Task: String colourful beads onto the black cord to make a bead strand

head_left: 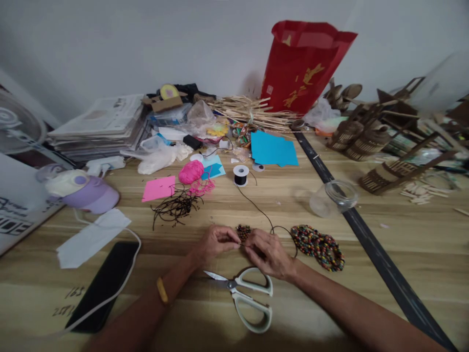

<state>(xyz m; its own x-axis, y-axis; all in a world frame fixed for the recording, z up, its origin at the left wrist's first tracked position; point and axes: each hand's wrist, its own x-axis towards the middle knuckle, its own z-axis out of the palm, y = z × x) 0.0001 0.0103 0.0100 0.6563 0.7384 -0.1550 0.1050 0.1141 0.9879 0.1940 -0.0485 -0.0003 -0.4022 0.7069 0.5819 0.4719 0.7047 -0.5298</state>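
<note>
A: Left grip (216,245) and right grip (270,255) are working nearly fingertip to fingertip, each pinching finger and thumb together, apparently on black cord (261,212). Any bead sitting between?

B: Cannot tell; fingers are covering the spot. Loose beads (243,231) are lying on the bench (300,322) just beyond the fingertips.

A: Progress?

B: A beaded strand (311,246) is lying coiled right of the right grip; judging that part strung. The small pile is lying loose, so presumably unstrung.

A: Cord?

B: Running from the spool (241,175) beyond both grips, looping beside the right one; seemingly uncut. Scissors (230,284) are resting untouched on the grips' near side.
</note>
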